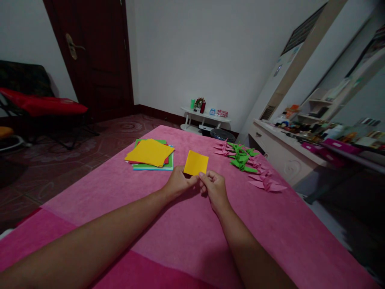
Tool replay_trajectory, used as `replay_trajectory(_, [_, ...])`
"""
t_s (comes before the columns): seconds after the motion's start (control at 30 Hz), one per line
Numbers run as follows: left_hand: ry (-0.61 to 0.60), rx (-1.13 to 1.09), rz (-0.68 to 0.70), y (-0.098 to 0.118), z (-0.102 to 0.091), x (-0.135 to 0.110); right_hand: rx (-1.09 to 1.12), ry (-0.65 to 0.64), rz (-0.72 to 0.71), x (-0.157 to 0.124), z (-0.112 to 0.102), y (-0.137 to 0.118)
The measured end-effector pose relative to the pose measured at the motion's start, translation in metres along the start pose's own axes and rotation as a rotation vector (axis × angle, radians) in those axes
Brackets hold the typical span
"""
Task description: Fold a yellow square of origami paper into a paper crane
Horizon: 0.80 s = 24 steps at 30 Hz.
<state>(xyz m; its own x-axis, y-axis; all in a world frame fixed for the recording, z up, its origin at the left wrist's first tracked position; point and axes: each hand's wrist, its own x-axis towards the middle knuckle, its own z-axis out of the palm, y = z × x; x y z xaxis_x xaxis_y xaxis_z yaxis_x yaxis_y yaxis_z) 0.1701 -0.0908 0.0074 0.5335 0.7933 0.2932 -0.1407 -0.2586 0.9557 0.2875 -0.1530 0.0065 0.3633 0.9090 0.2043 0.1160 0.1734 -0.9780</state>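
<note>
A small yellow square of paper (196, 162) is held up above the pink cloth, with a faint crease down its face. My left hand (179, 180) grips its lower left edge, the thumb along the bottom. At the lower right corner, my right hand (213, 185) pinches the paper between thumb and fingers. To the left lies a stack of coloured paper (150, 152), yellow sheets on top with green, red and blue edges showing beneath. Several folded paper cranes, green (240, 157) and pink (266, 182), sit in a cluster to the right.
The pink cloth (168, 241) covers the surface under my arms. Beyond its far edge stands a low white shelf (207, 114) with small items. A dresser (288, 148) crowded with bottles is on the right; a red chair (45, 106) and a dark door (93, 60) are on the left.
</note>
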Motion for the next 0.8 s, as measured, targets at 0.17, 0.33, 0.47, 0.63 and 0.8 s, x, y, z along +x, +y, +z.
replay_trajectory(0.17, [0.067, 0.08, -0.011, -0.002, -0.001, 0.001, -0.048, 0.007, -0.027, 0.0, 0.0, 0.001])
replay_trajectory(0.33, [0.123, 0.184, 0.021, -0.004, -0.009, 0.003, -0.06, 0.017, -0.058, 0.003, -0.01, 0.002])
replay_trajectory(0.47, [0.129, 0.261, 0.095, -0.007, -0.019, 0.01, -0.071, 0.026, -0.074, 0.006, -0.021, 0.004])
replay_trajectory(0.63, [0.332, 0.092, 0.035, -0.009, -0.033, 0.02, -0.057, 0.027, -0.054, 0.01, -0.034, 0.004])
replay_trajectory(0.8, [0.229, -0.255, -0.061, -0.002, -0.029, 0.019, -0.043, -0.148, 0.037, 0.01, -0.039, 0.004])
